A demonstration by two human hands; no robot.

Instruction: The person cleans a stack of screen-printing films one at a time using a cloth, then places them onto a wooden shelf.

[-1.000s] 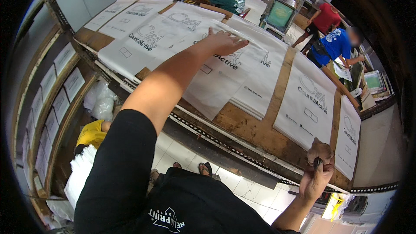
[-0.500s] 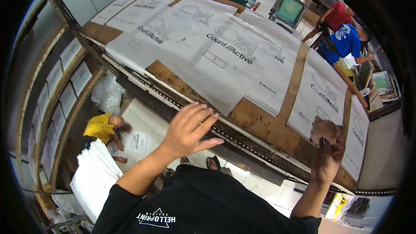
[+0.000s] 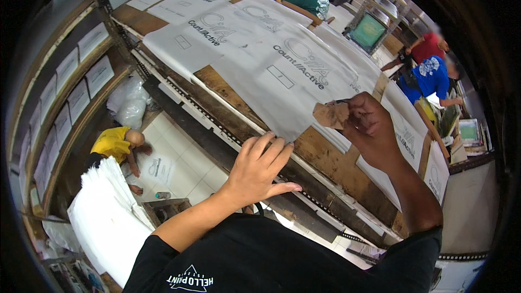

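My left hand (image 3: 256,169) rests at the near edge of the wooden table (image 3: 347,182), fingers stretched and thumb apart, holding nothing. Its fingertips lie by the lower corner of a white printed sheet (image 3: 282,111). Above that sheet's right side, my right hand (image 3: 372,127) is closed round a ragged tan scrap (image 3: 330,115), like cardboard or cloth; I cannot tell which. A dark bit shows at its top edge, too small to name. More white sheets with grey and black print, such as one on the left (image 3: 187,40), cover the tabletop, some overlapping.
A stack of white sheets (image 3: 106,209) stands at my lower left, near shelves of sheets (image 3: 68,106). A person in yellow (image 3: 111,144) crouches on the tiled floor (image 3: 190,160). Others, in green (image 3: 309,2), red (image 3: 426,49) and blue (image 3: 431,78), are beyond the table.
My right hand has moved left and away from me, from the right-hand sheet to the middle one, carrying the tan scrap. The left hand stays at the table edge. The view has shifted slightly.
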